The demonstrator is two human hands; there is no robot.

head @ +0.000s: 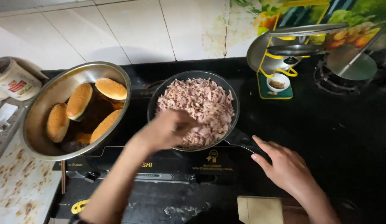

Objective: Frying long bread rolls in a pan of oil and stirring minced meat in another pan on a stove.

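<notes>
Black frying pan [153,101] on a black stove [325,137], heaped with chopped pinkish meat [197,103]. Left hand [166,130] over the near edge of the pan, fingers curled loosely and blurred, resting on or just above the meat; hard to tell whether anything is gripped. Right hand [284,166] lower right of the pan, open, fingers stretched toward the pan's dark handle [242,141], fingertips touching or just beside it, not wrapped around it.

Left of the pan, just beside it, a large steel bowl [47,103] tilted slightly, holding four sesame buns [78,101] leaning against one another, dark shadow beneath them. Farther left, at the frame edge, a white tub [16,81] with a red label on a stained worktop [18,182]. Behind the pan to the right, a yellow wire rack [280,62] on a green base, carrying steel lids [305,30], with a small white dish [278,82] of brown bits at its foot. Round steel lid [352,64] over a gas burner at far right. White tiled wall [130,29] behind. Scraps of meat scattered on the stove's front edge.
</notes>
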